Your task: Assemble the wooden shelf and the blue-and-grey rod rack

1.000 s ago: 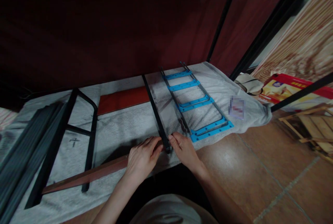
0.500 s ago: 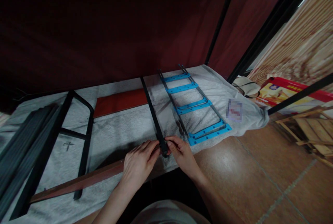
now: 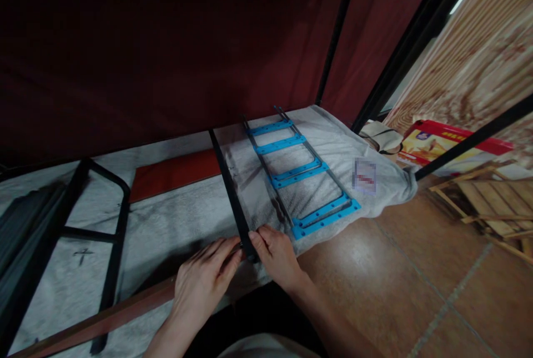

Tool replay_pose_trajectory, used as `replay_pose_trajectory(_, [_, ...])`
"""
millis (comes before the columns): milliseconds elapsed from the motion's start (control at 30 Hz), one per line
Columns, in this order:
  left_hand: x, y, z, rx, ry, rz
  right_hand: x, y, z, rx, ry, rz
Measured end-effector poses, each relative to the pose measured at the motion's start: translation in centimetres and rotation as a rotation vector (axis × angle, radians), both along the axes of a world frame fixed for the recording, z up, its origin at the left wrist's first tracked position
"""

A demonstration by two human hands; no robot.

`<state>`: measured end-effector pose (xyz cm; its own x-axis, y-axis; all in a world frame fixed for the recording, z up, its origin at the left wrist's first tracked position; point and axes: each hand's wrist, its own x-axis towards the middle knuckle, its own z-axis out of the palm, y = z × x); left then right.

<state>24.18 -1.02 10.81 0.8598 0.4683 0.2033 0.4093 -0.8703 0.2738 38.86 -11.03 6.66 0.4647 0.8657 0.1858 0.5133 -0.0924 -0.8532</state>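
A black metal bar runs across the grey cloth toward me, and both hands are at its near end. My left hand is closed on the bar's left side; a small shiny piece shows at its fingertips, too small to make out. From the right, my right hand grips the bar's end, its thumb on the side and its other fingers curled. A reddish-brown board runs under my left hand and meets a black metal frame with a rounded corner.
An orange-brown panel lies behind. Blue brackets on thin rods lie to the right on the cloth. Dark slats are stacked at left. A wooden rack and a red-and-yellow box stand on the floor, past a diagonal black pole.
The view has shifted, so things on the cloth sit further left and slightly lower. My right hand has moved from pinching at the bar's tip to holding its side; the left stays beside it.
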Motion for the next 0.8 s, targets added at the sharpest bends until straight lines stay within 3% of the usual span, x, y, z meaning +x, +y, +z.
replay_pose_trajectory(100, [0.0, 0.1, -0.3, 0.004, -0.006, 0.000, -0.3, 0.0, 0.3, 0.002, 0.047, -0.036])
replay_pose_trajectory(233, [-0.2, 0.2, -0.6, 0.018, -0.010, 0.009, -0.7, -0.3, 0.8, 0.058, 0.261, -0.044])
replay_pose_trajectory(433, [-0.3, 0.4, -0.6, 0.011, -0.003, -0.012, 0.2, -0.8, 0.2, 0.094, 0.548, 0.110])
replay_pose_trajectory(500, [-0.3, 0.4, -0.5, 0.006, 0.006, -0.004, 0.4, -0.7, 0.2, 0.081, 0.498, 0.104])
replay_pose_trajectory(700, [-0.1, 0.3, -0.2, -0.034, 0.044, 0.032, -0.1, -0.2, 0.7, -0.028, 0.073, -0.039])
replay_pose_trajectory(800, [0.0, 0.3, -0.1, -0.034, 0.059, 0.035, -0.4, -0.1, 0.8, -0.071, 0.005, -0.052])
